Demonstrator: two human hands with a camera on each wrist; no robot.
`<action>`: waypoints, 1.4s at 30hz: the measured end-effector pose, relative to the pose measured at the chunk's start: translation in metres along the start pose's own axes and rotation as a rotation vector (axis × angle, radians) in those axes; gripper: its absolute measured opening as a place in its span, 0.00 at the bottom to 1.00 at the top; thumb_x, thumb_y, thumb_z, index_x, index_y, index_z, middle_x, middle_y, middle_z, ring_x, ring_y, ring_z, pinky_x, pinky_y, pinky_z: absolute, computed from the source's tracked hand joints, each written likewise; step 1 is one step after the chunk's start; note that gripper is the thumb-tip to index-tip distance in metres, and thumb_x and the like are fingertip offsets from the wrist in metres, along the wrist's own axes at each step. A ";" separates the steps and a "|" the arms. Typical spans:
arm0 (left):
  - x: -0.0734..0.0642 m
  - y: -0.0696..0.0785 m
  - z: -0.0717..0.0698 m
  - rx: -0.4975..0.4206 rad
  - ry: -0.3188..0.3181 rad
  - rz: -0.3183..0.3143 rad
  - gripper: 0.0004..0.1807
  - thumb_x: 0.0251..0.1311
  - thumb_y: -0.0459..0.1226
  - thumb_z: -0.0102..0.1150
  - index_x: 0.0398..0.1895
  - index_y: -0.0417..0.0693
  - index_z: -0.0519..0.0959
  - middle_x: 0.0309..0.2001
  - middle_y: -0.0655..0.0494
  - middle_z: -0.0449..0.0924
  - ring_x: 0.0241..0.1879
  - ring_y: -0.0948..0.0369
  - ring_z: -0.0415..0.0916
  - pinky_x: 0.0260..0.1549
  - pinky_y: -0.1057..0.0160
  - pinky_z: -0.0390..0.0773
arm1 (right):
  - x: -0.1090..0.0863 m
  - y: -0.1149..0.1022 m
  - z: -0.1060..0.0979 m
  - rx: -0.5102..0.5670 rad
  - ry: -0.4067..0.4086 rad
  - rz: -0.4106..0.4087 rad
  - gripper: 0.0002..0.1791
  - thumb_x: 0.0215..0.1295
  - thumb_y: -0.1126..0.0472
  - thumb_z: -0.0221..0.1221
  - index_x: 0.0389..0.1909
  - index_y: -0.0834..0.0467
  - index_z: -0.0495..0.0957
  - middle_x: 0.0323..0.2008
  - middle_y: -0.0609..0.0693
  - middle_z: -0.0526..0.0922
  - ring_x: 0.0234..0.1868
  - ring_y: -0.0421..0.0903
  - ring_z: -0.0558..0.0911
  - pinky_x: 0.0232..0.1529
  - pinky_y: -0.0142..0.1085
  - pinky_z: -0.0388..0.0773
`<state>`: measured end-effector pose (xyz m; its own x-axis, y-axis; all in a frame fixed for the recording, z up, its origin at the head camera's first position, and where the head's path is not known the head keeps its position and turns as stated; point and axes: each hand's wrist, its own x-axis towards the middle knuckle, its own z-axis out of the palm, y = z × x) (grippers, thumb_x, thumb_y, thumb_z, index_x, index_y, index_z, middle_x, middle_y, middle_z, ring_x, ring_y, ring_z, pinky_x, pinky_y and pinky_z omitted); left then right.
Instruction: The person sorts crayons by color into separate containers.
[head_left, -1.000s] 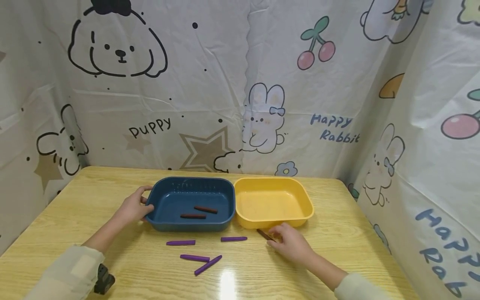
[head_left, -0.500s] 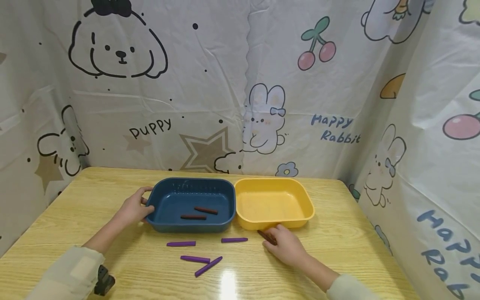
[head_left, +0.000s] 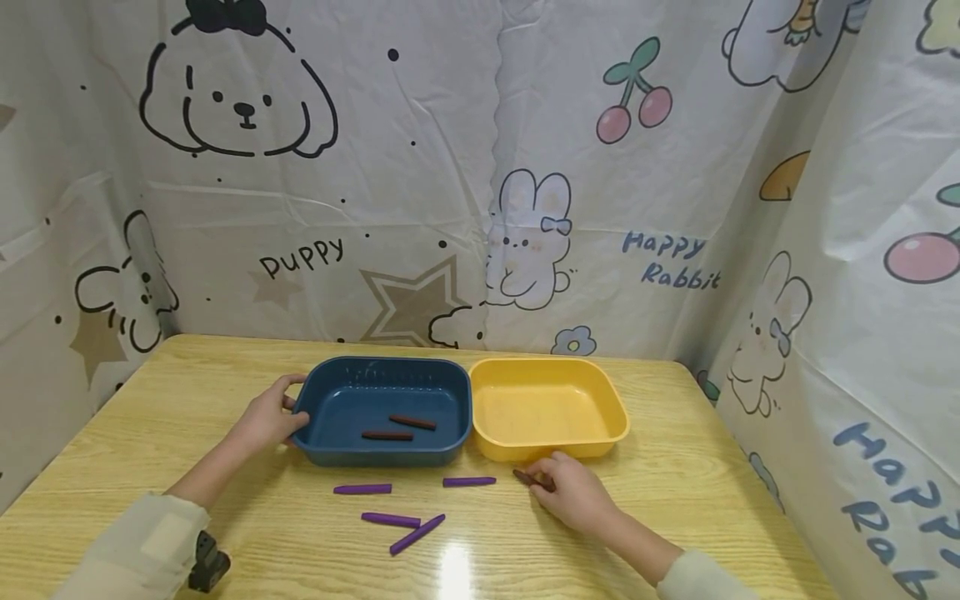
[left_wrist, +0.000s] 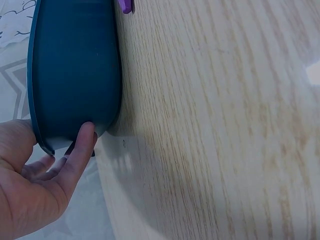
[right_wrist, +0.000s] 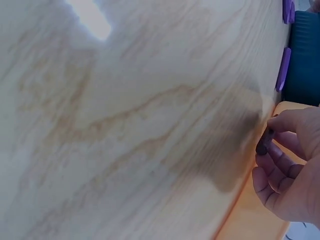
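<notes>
My left hand (head_left: pixel 267 414) grips the left end of a dark blue plastic tray (head_left: pixel 375 457), thumb at the rim and fingers against the outer wall. Two brown crayons (head_left: pixel 387 435) lie inside that tray. In front of the yellow tray (head_left: pixel 536 412), my right hand (head_left: pixel 576 493) pinches another brown crayon (right_wrist: pixel 263 142) between thumb and fingers. Part of this crayon is hidden by the fingers. On the table before the blue tray are several purple crayons (head_left: pixel 362 489), two of them meeting at their ends.
Both trays stand side by side near the back of the wood-grain table (head_left: pixel 300 550). A printed white cloth (head_left: pixel 420 167) hangs behind and on both sides. A small black device (head_left: pixel 207 562) sits at the left sleeve.
My right hand has closed further around the brown crayon and shifted slightly left; less of the crayon shows now. The left hand, trays and purple crayons keep their places.
</notes>
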<state>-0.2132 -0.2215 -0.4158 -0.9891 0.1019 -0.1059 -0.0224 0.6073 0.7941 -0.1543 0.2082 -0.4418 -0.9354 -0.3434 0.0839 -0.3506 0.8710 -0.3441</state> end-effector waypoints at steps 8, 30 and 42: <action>-0.001 0.000 -0.001 0.004 0.001 0.007 0.34 0.59 0.28 0.49 0.68 0.33 0.50 0.42 0.30 0.72 0.23 0.60 0.79 0.24 0.57 0.82 | 0.000 -0.007 -0.008 0.004 0.029 -0.070 0.09 0.54 0.62 0.64 0.37 0.51 0.84 0.25 0.40 0.72 0.25 0.33 0.67 0.24 0.26 0.65; 0.001 0.000 -0.001 0.013 0.014 -0.004 0.34 0.58 0.28 0.49 0.68 0.33 0.50 0.42 0.30 0.71 0.23 0.60 0.79 0.24 0.58 0.83 | 0.010 -0.024 -0.031 0.115 -0.011 -0.198 0.06 0.56 0.64 0.63 0.35 0.55 0.84 0.20 0.41 0.70 0.23 0.31 0.65 0.22 0.24 0.64; -0.002 0.003 -0.001 0.004 0.005 -0.003 0.34 0.59 0.27 0.49 0.68 0.32 0.50 0.43 0.29 0.70 0.24 0.59 0.79 0.23 0.58 0.82 | 0.014 -0.030 -0.033 0.085 -0.014 -0.184 0.07 0.56 0.62 0.64 0.36 0.53 0.84 0.22 0.41 0.70 0.23 0.34 0.66 0.23 0.25 0.66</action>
<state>-0.2116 -0.2211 -0.4127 -0.9898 0.0956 -0.1052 -0.0251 0.6107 0.7915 -0.1584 0.1885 -0.3990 -0.8549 -0.4995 0.1398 -0.5100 0.7604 -0.4020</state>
